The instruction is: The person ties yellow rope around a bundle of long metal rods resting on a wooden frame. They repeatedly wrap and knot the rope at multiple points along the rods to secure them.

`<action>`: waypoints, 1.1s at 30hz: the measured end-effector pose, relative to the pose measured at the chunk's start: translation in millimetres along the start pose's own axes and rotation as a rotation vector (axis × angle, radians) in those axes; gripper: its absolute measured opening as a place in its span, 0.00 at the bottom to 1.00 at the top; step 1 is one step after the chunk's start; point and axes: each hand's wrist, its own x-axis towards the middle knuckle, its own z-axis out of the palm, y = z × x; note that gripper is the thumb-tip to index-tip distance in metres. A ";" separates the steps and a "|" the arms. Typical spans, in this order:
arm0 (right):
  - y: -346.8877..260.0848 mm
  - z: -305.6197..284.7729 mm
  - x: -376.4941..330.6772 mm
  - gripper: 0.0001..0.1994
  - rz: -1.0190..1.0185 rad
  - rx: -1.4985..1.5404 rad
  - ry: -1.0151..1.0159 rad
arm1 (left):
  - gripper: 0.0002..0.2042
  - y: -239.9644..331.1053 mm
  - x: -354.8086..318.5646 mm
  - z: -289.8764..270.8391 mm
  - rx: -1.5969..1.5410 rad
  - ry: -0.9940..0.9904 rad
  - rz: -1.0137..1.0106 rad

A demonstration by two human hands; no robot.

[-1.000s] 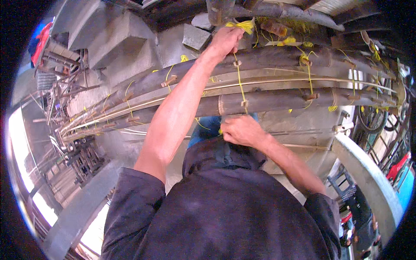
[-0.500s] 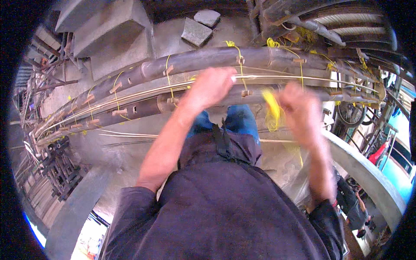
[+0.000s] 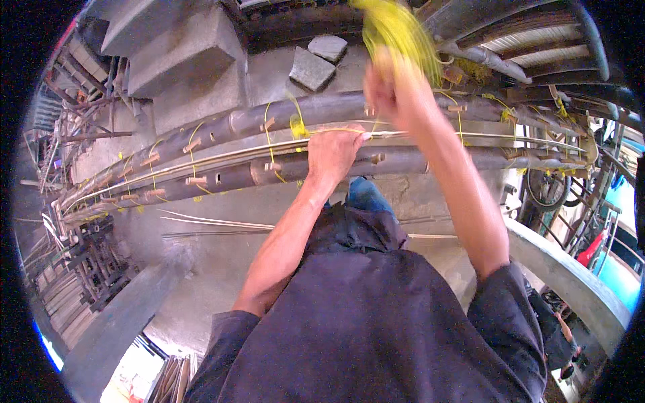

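Observation:
Two long dark poles that look like bamboo, the far pole [image 3: 248, 121] and the near pole [image 3: 463, 158], lie across in front of me. A bundle of thin pale strips [image 3: 494, 137] runs lengthwise between them. My left hand [image 3: 334, 153] is closed round these strips, its thumb pointing right. Beyond the far pole my raised right hand [image 3: 395, 94] grips a loose hank of yellow twine [image 3: 396, 37], blurred by motion. A strand seems to lead down toward the strips by my left thumb. Yellow ties [image 3: 270, 144] on wooden pegs [image 3: 196, 180] span the poles.
Concrete steps [image 3: 181, 57] rise at the far left, with two flat stone slabs [image 3: 312, 68] beside them. Metal frames [image 3: 101, 262] crowd the left. A bicycle wheel [image 3: 545, 187] and a low curved wall [image 3: 571, 262] are at right. Another person [image 3: 561, 339] is at the lower right.
My right hand has swung up and away, over the far pole, carrying the yellow twine. The left hand still holds the strips and sits slightly nearer me in the picture. The whole view has shifted a little.

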 end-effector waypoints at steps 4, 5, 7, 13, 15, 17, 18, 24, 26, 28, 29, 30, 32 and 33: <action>122.1 4.1 -115.4 0.10 -0.334 -1.303 -0.377 | 0.13 16.0 6.6 -7.0 0.014 -0.066 0.007; 141.6 6.9 -101.2 0.12 -0.403 -1.381 -0.365 | 0.13 21.7 12.5 -10.5 -0.342 -0.110 -0.144; 149.3 18.0 -84.5 0.11 -0.397 -1.375 -0.339 | 0.20 37.5 51.0 -37.1 -0.939 -0.283 -0.116; 144.7 8.0 -110.0 0.09 -0.297 -1.388 -0.342 | 0.17 -33.1 161.9 39.0 -0.761 -0.483 -0.362; 137.2 12.4 -104.5 0.06 -0.300 -1.312 -0.366 | 0.20 -47.0 174.6 46.1 -0.509 -0.587 -0.132; 130.3 25.5 -123.1 0.12 -0.407 -1.222 -0.144 | 0.21 -59.5 173.0 13.6 -0.289 -0.575 0.008; 129.1 31.2 -133.8 0.16 -0.463 -1.176 -0.041 | 0.21 -70.5 170.5 -10.9 -0.186 -0.485 0.087; 181.5 50.9 -187.6 0.19 0.046 -0.982 0.710 | 0.17 -192.0 104.5 -162.1 -0.529 -0.068 -0.023; 199.4 66.0 -188.0 0.18 0.061 -0.966 0.780 | 0.15 -234.7 86.6 -186.8 -0.607 0.007 -0.141; 210.4 84.1 -179.1 0.17 0.044 -1.016 0.789 | 0.14 -253.3 78.3 -207.5 -0.654 0.038 -0.139; 214.1 97.6 -181.1 0.16 0.044 -1.072 0.763 | 0.14 -259.6 74.2 -216.5 -0.678 0.052 -0.137; 217.1 108.2 -184.6 0.16 0.047 -1.133 0.730 | 0.13 -258.7 69.4 -226.0 -0.704 0.076 -0.126; 228.1 130.5 -189.6 0.14 0.138 -0.966 0.775 | 0.12 -244.7 66.4 -240.5 -0.749 0.110 -0.100; 234.5 142.1 -194.7 0.13 0.162 -0.989 0.751 | 0.12 -244.6 64.8 -242.3 -0.766 0.109 -0.064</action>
